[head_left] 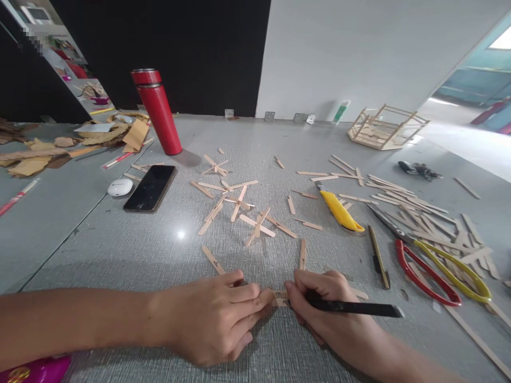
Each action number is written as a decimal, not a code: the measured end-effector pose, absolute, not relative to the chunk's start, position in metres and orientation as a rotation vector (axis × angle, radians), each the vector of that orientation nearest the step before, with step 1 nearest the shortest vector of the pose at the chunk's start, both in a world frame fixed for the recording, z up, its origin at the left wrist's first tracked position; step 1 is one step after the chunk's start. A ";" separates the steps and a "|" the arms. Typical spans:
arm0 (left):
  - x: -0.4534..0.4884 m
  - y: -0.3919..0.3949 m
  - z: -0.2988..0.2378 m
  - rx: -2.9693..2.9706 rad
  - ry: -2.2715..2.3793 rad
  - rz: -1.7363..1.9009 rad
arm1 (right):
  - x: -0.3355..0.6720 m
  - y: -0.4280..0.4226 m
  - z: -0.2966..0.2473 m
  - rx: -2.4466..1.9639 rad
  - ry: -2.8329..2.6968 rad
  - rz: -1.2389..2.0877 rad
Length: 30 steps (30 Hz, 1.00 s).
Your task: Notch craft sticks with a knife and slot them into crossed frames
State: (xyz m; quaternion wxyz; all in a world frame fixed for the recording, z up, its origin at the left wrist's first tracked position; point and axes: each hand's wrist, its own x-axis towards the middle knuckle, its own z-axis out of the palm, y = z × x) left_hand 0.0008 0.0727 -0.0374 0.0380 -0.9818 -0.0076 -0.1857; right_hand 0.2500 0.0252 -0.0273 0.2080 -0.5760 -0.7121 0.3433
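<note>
Near the front edge, my left hand lies across the table, fingers bent and fingertips pressing on a notched wooden craft stick. My right hand grips a slim black pen-like tool; its working tip is hidden behind the fingers, close to that stick. Another notched stick stretches away just beyond my right hand, and a further one lies past my left fingers. Beyond both hands are crossed-stick pieces, including one star shape and another.
Right side: a yellow-handled cutter, shears with red and yellow handles, a stick pile and a stick frame. Left side: a phone, a white earbud case, a red flask and brown scraps.
</note>
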 end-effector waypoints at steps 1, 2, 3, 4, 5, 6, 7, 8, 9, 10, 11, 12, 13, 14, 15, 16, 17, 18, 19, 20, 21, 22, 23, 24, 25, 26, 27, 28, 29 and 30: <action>0.001 0.073 -0.037 -3.014 -0.018 -0.570 | 0.250 0.025 -0.028 -1.608 -1.982 0.965; 0.001 0.073 -0.037 -3.015 -0.014 -0.572 | 0.251 0.024 -0.029 -1.611 -1.988 0.967; 0.001 0.073 -0.037 -3.015 -0.014 -0.573 | 0.251 0.023 -0.029 -1.614 -1.995 0.961; 0.001 0.073 -0.037 -3.014 -0.012 -0.571 | 0.251 0.023 -0.029 -1.614 -2.002 0.952; 0.000 0.073 -0.037 -3.012 -0.011 -0.563 | 0.251 0.023 -0.029 -1.612 -2.008 0.938; 0.000 0.073 -0.036 -3.011 -0.010 -0.553 | 0.251 0.023 -0.028 -1.610 -2.015 0.925; 0.000 0.073 -0.036 -3.010 -0.005 -0.546 | 0.251 0.024 -0.027 -1.608 -2.024 0.907; 0.000 0.074 -0.036 -3.009 -0.004 -0.539 | 0.251 0.024 -0.026 -1.603 -2.034 0.889; 0.000 0.074 -0.036 -3.009 0.000 -0.538 | 0.251 0.025 -0.024 -1.594 -2.047 0.868; 0.000 0.074 -0.036 -3.008 -0.002 -0.541 | 0.251 0.025 -0.024 -1.589 -2.060 0.852; 0.000 0.073 -0.036 -3.006 -0.008 -0.542 | 0.251 0.025 -0.023 -1.588 -2.070 0.839; 0.000 0.073 -0.036 -3.005 -0.013 -0.546 | 0.251 0.026 -0.023 -1.584 -2.078 0.828; -0.001 0.073 -0.036 -3.004 -0.016 -0.550 | 0.252 0.026 -0.024 -1.579 -2.085 0.822; -0.001 0.073 -0.036 -3.003 -0.015 -0.556 | 0.252 0.026 -0.025 -1.573 -2.094 0.821; 0.000 0.073 -0.037 -3.004 -0.014 -0.564 | 0.252 0.026 -0.026 -1.566 -2.102 0.813; 0.000 0.073 -0.037 -3.007 -0.014 -0.568 | 0.252 0.026 -0.027 -1.556 -2.110 0.804; 0.000 0.073 -0.036 -3.009 -0.008 -0.573 | 0.253 0.026 -0.027 -1.543 -2.117 0.798; 0.000 0.073 -0.036 -3.010 -0.007 -0.578 | 0.253 0.026 -0.028 -1.535 -2.120 0.795; 0.001 0.073 -0.036 -3.010 -0.008 -0.581 | 0.253 0.026 -0.028 -1.530 -2.120 0.794; 0.001 0.074 -0.036 -3.010 -0.012 -0.582 | 0.253 0.026 -0.028 -1.526 -2.120 0.791; 0.001 0.074 -0.035 -3.011 -0.010 -0.580 | 0.253 0.026 -0.028 -1.522 -2.123 0.790; 0.001 0.074 -0.035 -3.011 -0.009 -0.579 | 0.253 0.027 -0.027 -1.521 -2.126 0.790; 0.001 0.074 -0.035 -3.011 -0.009 -0.578 | 0.253 0.027 -0.027 -1.519 -2.130 0.791; 0.001 0.074 -0.035 -3.011 -0.011 -0.572 | 0.253 0.027 -0.027 -1.516 -2.133 0.792; 0.001 0.074 -0.035 -3.009 -0.010 -0.570 | 0.254 0.027 -0.027 -1.512 -2.135 0.793; 0.001 0.074 -0.035 -3.006 -0.012 -0.568 | 0.254 0.027 -0.026 -1.507 -2.137 0.790; 0.001 0.074 -0.036 -3.003 -0.011 -0.569 | 0.254 0.026 -0.026 -1.504 -2.138 0.789; 0.000 0.073 -0.036 -3.001 -0.014 -0.571 | 0.254 0.026 -0.026 -1.496 -2.140 0.789; 0.000 0.073 -0.036 -2.998 -0.012 -0.575 | 0.254 0.026 -0.026 -1.487 -2.144 0.792; 0.000 0.073 -0.037 -2.997 -0.011 -0.583 | 0.254 0.026 -0.026 -1.479 -2.147 0.796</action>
